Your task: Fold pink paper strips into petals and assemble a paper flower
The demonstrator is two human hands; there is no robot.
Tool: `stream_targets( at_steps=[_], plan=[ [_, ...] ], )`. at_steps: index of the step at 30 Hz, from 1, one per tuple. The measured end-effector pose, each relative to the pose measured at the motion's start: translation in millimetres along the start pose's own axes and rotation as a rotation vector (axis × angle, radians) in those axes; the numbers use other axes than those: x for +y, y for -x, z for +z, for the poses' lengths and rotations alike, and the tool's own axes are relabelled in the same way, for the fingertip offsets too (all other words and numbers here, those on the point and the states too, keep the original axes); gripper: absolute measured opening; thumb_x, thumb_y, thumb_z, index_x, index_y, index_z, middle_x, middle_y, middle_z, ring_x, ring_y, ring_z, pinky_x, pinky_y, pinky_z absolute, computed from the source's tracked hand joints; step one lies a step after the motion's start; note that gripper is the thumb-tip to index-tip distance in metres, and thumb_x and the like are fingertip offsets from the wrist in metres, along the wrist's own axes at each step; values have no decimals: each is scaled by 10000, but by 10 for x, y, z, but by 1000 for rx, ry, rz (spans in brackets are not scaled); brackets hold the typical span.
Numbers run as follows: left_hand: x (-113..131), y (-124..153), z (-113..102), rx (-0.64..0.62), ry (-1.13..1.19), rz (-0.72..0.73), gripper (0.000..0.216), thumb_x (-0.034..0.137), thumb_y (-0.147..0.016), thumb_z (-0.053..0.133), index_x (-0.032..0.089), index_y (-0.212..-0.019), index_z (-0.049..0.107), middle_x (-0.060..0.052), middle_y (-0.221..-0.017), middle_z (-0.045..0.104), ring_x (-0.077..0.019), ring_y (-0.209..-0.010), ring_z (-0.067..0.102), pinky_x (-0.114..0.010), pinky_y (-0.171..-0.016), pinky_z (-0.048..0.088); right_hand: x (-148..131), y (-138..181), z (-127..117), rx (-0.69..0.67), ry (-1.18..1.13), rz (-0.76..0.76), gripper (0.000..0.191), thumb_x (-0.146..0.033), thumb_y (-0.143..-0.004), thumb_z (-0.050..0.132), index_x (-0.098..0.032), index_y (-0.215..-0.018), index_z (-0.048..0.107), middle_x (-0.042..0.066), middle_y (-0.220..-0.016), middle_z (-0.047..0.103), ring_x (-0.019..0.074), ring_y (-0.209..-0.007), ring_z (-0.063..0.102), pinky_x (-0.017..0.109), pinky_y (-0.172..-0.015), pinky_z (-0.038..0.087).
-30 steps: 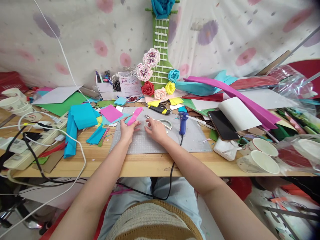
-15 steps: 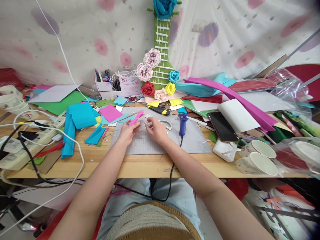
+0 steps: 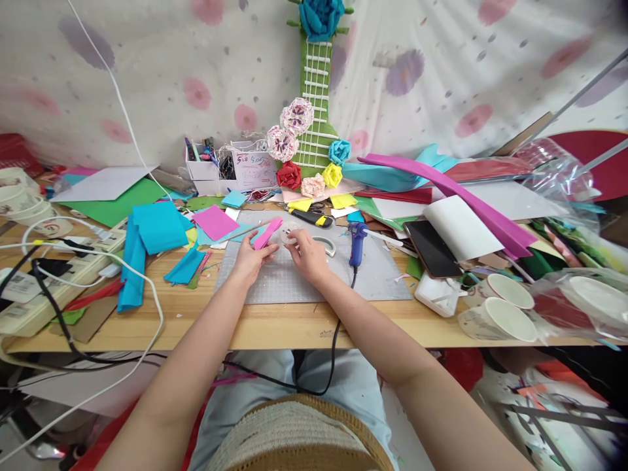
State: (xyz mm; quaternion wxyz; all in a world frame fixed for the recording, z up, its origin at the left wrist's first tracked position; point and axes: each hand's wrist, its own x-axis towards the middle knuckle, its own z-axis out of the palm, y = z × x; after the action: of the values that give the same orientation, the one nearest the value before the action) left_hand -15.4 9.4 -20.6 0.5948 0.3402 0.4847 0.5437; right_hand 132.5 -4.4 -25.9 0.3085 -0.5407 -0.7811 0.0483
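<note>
My left hand (image 3: pixel 251 258) is closed on a folded strip of bright pink paper (image 3: pixel 268 233), which sticks up past the fingertips. Just to the right, my right hand (image 3: pixel 308 255) pinches a small clear roll of tape (image 3: pixel 286 235) between thumb and fingers. The two hands are close together but apart, above a grey cutting mat (image 3: pixel 377 281). A pale loop-shaped handle (image 3: pixel 328 246) lies beyond my right hand, partly hidden by it. Farther right, a blue glue gun (image 3: pixel 357 245) rests on the mat with a white stick beside it.
A yellow-and-black cutter (image 3: pixel 311 216) lies behind the mat. Blue crepe paper (image 3: pixel 159 229) and a power strip (image 3: pixel 63 281) are at left. A green paper guitar (image 3: pixel 316 111) with flowers stands at the back. A phone (image 3: pixel 432 250) and paper cups (image 3: pixel 498 320) are at right.
The pink strip and my right hand's fingers have shifted slightly, and the whole view has moved a little. Both grips stay the same.
</note>
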Motion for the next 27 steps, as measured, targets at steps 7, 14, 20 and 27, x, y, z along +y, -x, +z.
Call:
stream_targets(
  at_steps=[7, 14, 20, 27],
  plan=[
    [-9, -59, -66, -19, -48, 103, 638, 94, -539, 752, 221, -1104, 487, -22, -979, 645, -100, -733, 637, -168, -561, 485, -10, -77, -29, 2, 66, -82, 256, -296, -926, 344, -185, -1093, 504, 69, -1120, 589, 158, -945, 575, 234, -681, 378],
    [44, -73, -97, -33, 89, 81, 372, 258, -640, 712, 170, -969, 563, -72, -1042, 651, -158, -765, 666, -211, -543, 522, -27, -499, -131, 52, 145, -39, 264, -299, -916, 359, -187, -1107, 503, 70, -1141, 573, 179, -917, 573, 245, -663, 389],
    [74, -100, -198, 188, 158, 99, 151, 207, -667, 660, 129, -752, 562, 25, -616, 612, -42, -460, 541, -159, -467, 460, 54, -1054, -3, 21, 153, 32, 284, -249, -890, 376, -189, -1145, 487, 78, -1182, 559, 217, -1005, 549, 302, -764, 424],
    [56, -110, -228, 131, 92, 134, 274, 307, -614, 691, 156, -569, 466, 100, -379, 400, -14, -310, 310, -161, -364, 329, 33, -1025, 166, -170, -162, 137, 277, -189, -836, 472, -186, -1103, 549, 47, -1075, 630, 164, -943, 590, 302, -834, 434]
  ],
)
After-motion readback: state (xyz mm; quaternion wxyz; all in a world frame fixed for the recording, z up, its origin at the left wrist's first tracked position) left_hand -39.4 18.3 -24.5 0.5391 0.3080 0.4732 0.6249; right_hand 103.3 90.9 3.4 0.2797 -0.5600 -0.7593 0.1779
